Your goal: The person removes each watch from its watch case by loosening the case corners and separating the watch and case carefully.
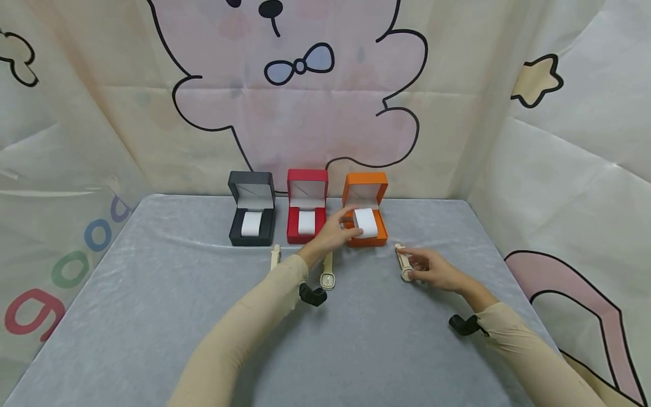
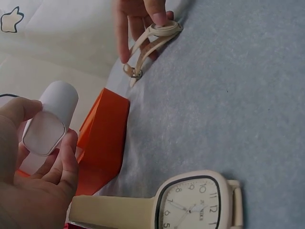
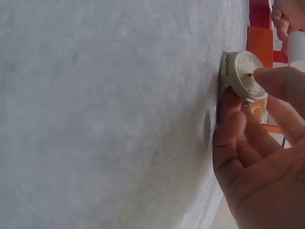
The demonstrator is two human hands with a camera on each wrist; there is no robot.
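My left hand (image 1: 329,233) pinches a white watch cushion (image 1: 367,223) between thumb and fingers, just above the open orange box (image 1: 365,180). In the left wrist view the cushion (image 2: 59,102) is seen end-on, tilted beside the orange wall. To the right, my right hand (image 1: 436,270) grips a cream wristwatch (image 1: 404,263) at the table surface. The right wrist view shows the thumb on its round dial (image 3: 245,74) and the fingers beneath. A second watch (image 1: 328,278), with a squarish face, lies below the left forearm. Another pale watch strap (image 1: 275,255) is partly hidden by the sleeve.
A black box (image 1: 251,181) and a red box (image 1: 307,174) stand open left of the orange one, each with a white cushion inside. All three line the back of the grey cloth-covered table (image 1: 366,339). Printed curtains hang behind and beside it.
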